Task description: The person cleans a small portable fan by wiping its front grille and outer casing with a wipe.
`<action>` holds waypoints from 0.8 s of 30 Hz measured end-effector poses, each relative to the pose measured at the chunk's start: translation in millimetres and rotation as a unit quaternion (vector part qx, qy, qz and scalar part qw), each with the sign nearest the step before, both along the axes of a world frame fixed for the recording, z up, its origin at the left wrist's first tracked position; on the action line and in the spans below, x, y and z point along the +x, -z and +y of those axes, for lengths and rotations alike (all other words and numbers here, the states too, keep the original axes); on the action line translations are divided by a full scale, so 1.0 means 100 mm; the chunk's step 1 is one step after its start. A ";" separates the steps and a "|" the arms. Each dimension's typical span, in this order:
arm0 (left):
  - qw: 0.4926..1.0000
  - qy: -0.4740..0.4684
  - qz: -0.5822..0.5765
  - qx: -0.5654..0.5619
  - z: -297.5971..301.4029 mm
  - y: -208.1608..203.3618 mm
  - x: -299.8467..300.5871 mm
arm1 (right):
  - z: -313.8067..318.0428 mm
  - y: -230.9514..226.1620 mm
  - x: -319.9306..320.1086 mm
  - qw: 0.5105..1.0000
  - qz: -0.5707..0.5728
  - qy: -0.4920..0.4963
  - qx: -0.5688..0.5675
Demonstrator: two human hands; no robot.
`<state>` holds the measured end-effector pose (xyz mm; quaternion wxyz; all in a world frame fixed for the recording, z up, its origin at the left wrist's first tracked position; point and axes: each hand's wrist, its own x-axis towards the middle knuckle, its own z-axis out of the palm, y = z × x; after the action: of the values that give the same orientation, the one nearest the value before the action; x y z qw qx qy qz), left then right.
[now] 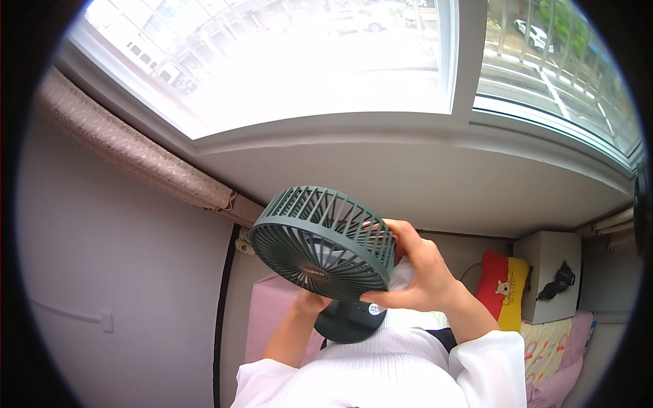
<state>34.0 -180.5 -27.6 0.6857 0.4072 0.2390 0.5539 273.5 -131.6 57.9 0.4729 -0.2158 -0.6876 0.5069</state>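
Note:
A dark green desk fan (320, 251) is held up in front of my chest, its round slatted head tilted and its round base (350, 321) below. My right hand (428, 272) curls round the right side of the fan's rim, thumb on the front edge and fingers behind. A crumpled white cloth or tissue (403, 273) is tucked between its palm and the slats. My left hand (311, 300) is under the fan head at the neck, supporting the fan. The head hides most of its fingers.
A bright window (306, 75) and its sill run across the far side, with a rolled curtain (136, 149) at the left. On the right are a red and yellow cushion (503, 285), a pale box (544, 299) with a black item (559, 281), and patterned bedding (547, 347).

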 end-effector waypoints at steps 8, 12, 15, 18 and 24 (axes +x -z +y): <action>0.997 0.003 -0.071 0.002 -0.02 0.08 0.04 | 0.13 0.09 0.19 0.956 0.209 0.108 -0.175; 0.996 -0.005 -0.086 -0.003 -0.05 0.07 0.05 | 0.09 -0.04 0.08 0.957 0.232 0.112 -0.135; 0.995 -0.015 -0.100 -0.016 -0.04 0.04 0.11 | 0.04 -0.06 -0.09 0.975 0.106 0.195 -0.005; 0.993 -0.025 -0.113 -0.019 -0.04 0.03 0.15 | -0.09 0.00 -0.24 0.967 0.035 0.242 0.071; 0.995 0.007 -0.095 0.040 -0.11 0.25 0.02 | -0.28 0.07 -0.37 0.909 0.005 0.326 0.260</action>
<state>36.2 -191.7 -52.4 0.6921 0.3819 0.1476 0.5944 236.0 -160.0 51.0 0.6551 -0.2950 -0.6835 0.1291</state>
